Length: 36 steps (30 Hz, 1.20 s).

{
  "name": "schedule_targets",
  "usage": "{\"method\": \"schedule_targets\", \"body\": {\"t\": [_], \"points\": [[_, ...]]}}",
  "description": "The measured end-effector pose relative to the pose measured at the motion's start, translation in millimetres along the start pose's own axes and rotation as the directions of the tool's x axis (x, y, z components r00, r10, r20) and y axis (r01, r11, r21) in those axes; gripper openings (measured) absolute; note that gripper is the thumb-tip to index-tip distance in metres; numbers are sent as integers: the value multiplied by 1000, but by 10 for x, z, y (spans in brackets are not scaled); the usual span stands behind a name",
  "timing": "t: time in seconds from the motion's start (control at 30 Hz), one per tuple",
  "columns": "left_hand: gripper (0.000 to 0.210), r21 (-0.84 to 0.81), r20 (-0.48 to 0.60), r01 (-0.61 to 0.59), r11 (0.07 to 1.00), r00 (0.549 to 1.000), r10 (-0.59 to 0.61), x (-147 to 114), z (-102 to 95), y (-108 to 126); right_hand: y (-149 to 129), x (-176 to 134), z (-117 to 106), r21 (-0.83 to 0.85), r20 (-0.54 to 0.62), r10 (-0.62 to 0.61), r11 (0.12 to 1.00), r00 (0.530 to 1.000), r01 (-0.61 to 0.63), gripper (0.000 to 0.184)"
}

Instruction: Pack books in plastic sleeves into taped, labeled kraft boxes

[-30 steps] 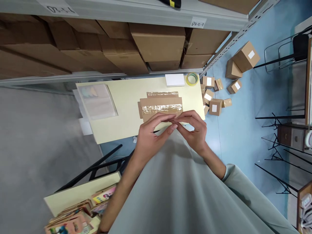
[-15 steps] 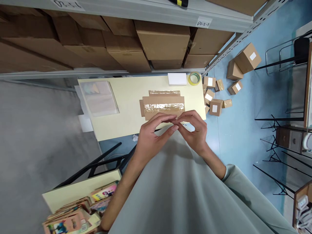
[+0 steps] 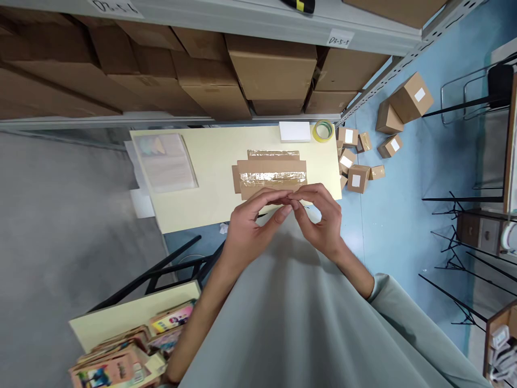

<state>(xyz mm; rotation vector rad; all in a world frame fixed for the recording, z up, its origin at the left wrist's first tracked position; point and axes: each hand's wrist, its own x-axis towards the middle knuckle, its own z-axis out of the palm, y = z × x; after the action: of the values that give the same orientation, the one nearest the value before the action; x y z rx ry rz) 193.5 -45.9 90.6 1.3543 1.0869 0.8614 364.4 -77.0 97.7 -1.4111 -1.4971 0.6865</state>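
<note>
My left hand [image 3: 258, 221] and my right hand [image 3: 320, 216] meet at the fingertips in front of my shirt, near the table's front edge. Both have thumb and fingers brought together in a pinch. Whatever lies between the fingertips, if anything, is too small or hidden to make out. Just beyond them, a flattened cardboard box [image 3: 258, 166] with shiny clear tape across it lies on the pale yellow table [image 3: 214, 156]. My fingers cover part of its near edge.
At the table's back right are a white box [image 3: 294, 132] and a tape roll [image 3: 323, 131]. Plastic sleeves [image 3: 165, 164] lie at its left. Shelved cartons [image 3: 270, 70] stand behind. Small parcels [image 3: 358, 177] sit on the floor at right. Books [image 3: 109, 372] fill the lower left.
My right thumb and fingertips shift slightly against the left ones. The flattened box, tape roll and other things on the table stay in place.
</note>
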Motion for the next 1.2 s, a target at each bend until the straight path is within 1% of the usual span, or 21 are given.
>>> {"method": "schedule_targets", "body": {"t": [0.13,0.27,0.4,0.53,0.6,0.7,0.8,0.93,1.03,1.13,1.2], "points": [[24,7,-23,14,1000,1000,-14,9,0,-11,2,0,2,-11,20,61,998,998,-60,12],[22,54,-81,24,998,997,-20,24,6,-10,11,7,-2,-5,37,86,996,996,-86,14],[16,171,-149,-60,983,985,86,58,23,0,6,28,0,13,44,72,997,996,-72,20],[12,313,-196,-170,934,951,238,100,20,-14,-23,67,-3,90,73,106,990,992,-112,23],[11,351,-190,-211,912,938,290,112,4,-23,-29,91,-15,162,105,125,977,987,-141,22],[10,374,-172,-235,897,933,317,110,-30,-20,-5,116,-41,226,171,169,952,971,-205,19],[12,359,-139,-219,907,949,284,94,-63,-2,48,115,-61,257,224,191,934,956,-247,16],[17,342,-92,-211,916,962,256,77,-97,11,96,85,-63,273,246,209,922,946,-275,16],[16,389,-88,-249,887,948,305,76,-121,0,95,67,-50,277,261,235,911,936,-306,17],[13,464,-65,-307,831,924,378,75,-144,-29,82,59,-41,293,258,246,902,934,-319,19],[13,515,-52,-317,796,916,398,69,-150,-55,77,56,-45,295,256,251,899,934,-322,21]]}}
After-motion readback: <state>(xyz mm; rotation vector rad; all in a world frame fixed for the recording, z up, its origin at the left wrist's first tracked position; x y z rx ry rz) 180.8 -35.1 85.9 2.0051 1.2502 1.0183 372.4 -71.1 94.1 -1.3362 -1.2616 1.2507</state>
